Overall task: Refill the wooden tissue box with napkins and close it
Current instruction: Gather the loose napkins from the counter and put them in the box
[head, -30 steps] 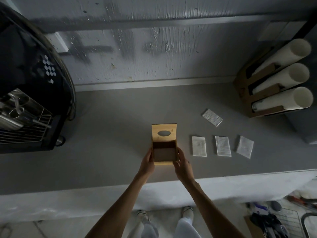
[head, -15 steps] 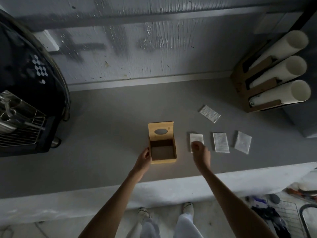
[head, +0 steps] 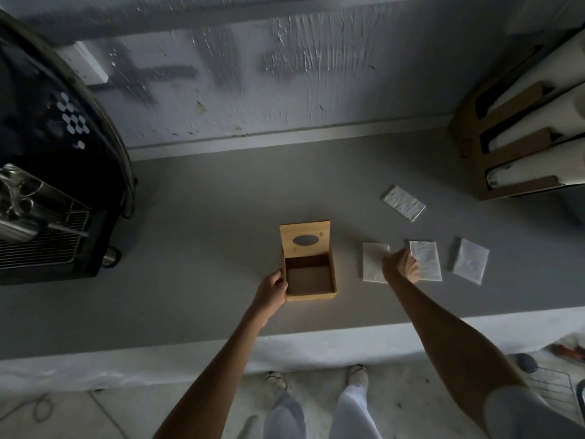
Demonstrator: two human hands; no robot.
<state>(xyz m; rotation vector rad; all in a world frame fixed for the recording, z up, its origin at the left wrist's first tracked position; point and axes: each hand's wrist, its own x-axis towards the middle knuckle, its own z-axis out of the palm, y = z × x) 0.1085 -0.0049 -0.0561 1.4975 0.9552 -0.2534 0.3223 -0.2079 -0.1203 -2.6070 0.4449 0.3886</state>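
Wooden tissue box sits mid-worktop, close to the front edge, lid flipped up and back with its oval slot showing. Cavity looks empty: no napkin inside yet.

Left hand is on the box's left wall, fingers curled against it, bracing rather than lifting.

Right hand is down on the worktop to the right of the box, between the nearest napkin and the second napkin, overlapping the edges of both. Fingers are curled under; can't tell whether they're pinched on a napkin or just resting on one, nor which of the two it's going for.

Third napkin lies further right in the same row. Fourth napkin lies skewed behind the row, toward the wooden roll holder at the back-right corner. Coffee machine fills the left end of the worktop.

Step in hand, as I read it: first pick; refill barely begun.

Next move: get a clean pinch on one napkin's edge. They're thin and flat on the worktop, so likely slide or peel a corner first. Carry it left, drop it flat in the cavity, left hand steadying the box. Repeat for the rest, then swing the lid down.
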